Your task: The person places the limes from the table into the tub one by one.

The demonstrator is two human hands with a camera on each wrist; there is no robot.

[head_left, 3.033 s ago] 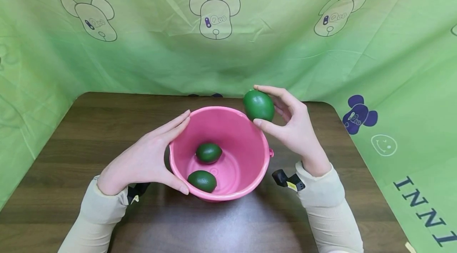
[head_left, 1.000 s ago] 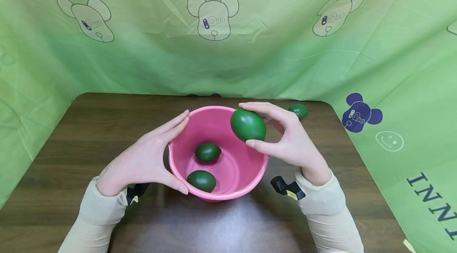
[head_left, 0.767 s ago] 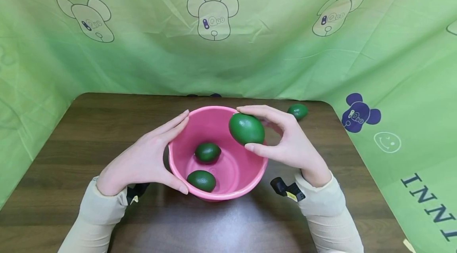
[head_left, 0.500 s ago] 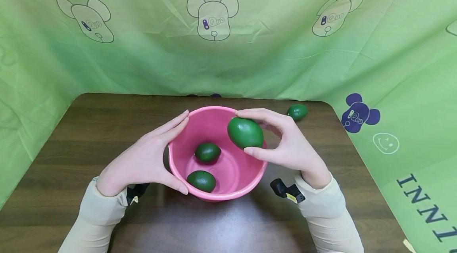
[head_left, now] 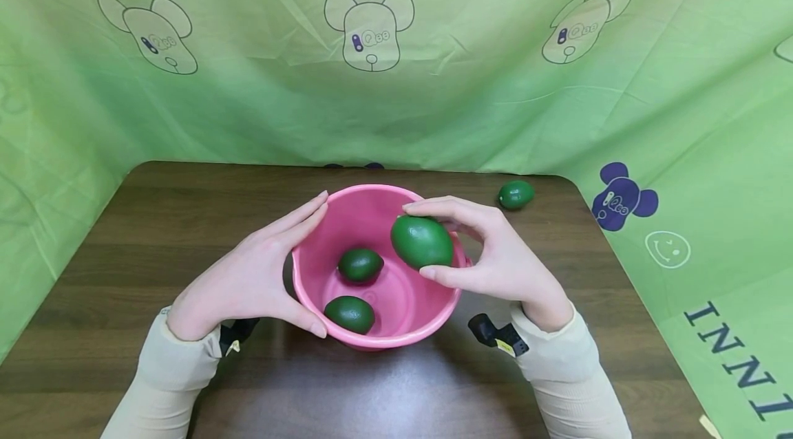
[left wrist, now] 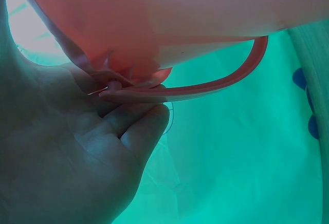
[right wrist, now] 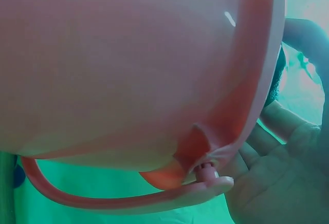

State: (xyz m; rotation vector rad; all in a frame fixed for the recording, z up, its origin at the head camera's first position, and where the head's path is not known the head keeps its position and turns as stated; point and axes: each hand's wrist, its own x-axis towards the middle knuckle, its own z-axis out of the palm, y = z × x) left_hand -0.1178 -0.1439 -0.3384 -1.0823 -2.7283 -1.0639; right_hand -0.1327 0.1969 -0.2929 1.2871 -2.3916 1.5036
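Observation:
A pink bucket stands on the table, its mouth facing up. Two green limes lie on its bottom. The left hand rests against the bucket's left rim, thumb in front and straight fingers behind; in the left wrist view its fingers lie by the handle joint. Over the right part of the bucket's mouth, the right hand holds another lime between thumb and fingers. In the right wrist view the bucket wall hides most of that lime.
One more lime sits at the table's back right corner. The brown wooden table is bordered by green printed cloth behind and on both sides.
The right hand has moved down and left with its lime, from the bucket's far right rim to over its mouth. The back right lime now shows. The left hand keeps its place.

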